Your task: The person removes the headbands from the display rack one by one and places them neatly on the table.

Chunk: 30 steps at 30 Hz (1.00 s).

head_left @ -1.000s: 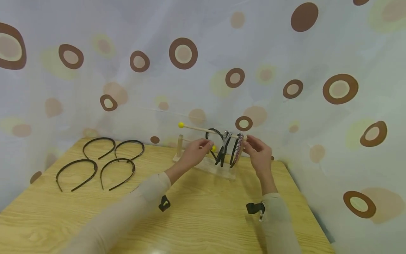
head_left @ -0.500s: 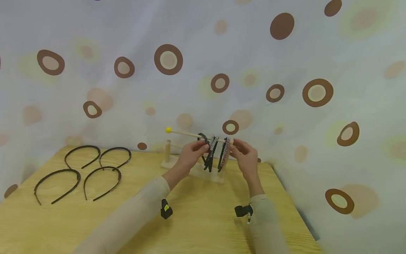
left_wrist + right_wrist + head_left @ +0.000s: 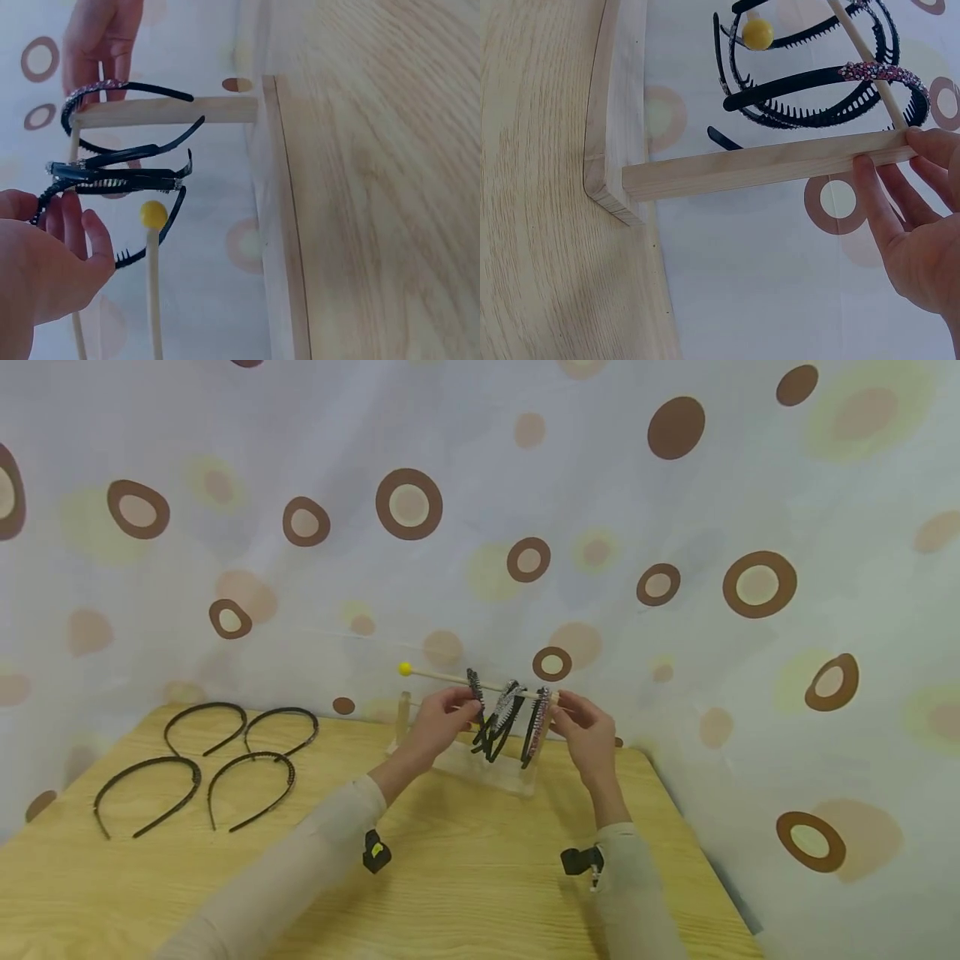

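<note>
Your left hand point(image 3: 437, 727) pinched the black headband point(image 3: 475, 685) across the left-to-right rod point(image 3: 438, 676), left of the silver headband point(image 3: 508, 703). Your right hand point(image 3: 590, 737) pinched the right post point(image 3: 772, 167).

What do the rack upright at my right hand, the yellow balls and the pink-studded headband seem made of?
Rack upright: wood, apparently unvarnished; pale, matte grain. Yellow balls: painted wood or plastic, perhaps; smooth, uniform colour. Pink-studded headband: probably black plastic, smooth; sparkle suggests rhinestones.

The left hand point(image 3: 439, 725) has turned its headband point(image 3: 475, 683) edge-on (an open arch earlier).
</note>
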Motion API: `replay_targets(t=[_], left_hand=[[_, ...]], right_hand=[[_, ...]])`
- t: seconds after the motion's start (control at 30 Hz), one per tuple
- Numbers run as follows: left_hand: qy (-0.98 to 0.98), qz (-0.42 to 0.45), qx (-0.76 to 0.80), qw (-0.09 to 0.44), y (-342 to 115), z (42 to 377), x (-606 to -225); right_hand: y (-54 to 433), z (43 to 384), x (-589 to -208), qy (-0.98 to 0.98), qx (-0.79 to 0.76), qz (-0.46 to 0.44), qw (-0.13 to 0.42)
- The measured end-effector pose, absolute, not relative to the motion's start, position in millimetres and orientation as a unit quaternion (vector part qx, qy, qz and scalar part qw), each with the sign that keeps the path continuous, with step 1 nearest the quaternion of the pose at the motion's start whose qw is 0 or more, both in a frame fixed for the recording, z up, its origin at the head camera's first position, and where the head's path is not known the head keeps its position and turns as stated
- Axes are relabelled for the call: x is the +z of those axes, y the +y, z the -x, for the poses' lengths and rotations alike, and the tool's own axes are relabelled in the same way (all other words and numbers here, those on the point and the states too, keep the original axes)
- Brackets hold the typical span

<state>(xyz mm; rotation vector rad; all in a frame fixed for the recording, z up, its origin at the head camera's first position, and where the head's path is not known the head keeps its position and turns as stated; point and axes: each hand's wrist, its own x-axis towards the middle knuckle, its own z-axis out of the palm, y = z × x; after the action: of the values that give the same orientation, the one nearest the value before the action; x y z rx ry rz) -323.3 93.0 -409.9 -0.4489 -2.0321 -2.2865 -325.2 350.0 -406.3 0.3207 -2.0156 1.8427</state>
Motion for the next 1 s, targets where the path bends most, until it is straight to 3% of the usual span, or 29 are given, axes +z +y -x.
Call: replay_targets(t=[0.57, 1.0], left_hand=[[-0.700, 0.108, -0.704, 0.063, 56, 311, -420], [-0.749, 0.117, -0.636, 0.145, 13, 308, -421]], right_hand=[[341, 305, -385, -0.728, 0.650, -0.119, 0.182], [342, 304, -385, -0.727, 0.651, -0.120, 0.180]])
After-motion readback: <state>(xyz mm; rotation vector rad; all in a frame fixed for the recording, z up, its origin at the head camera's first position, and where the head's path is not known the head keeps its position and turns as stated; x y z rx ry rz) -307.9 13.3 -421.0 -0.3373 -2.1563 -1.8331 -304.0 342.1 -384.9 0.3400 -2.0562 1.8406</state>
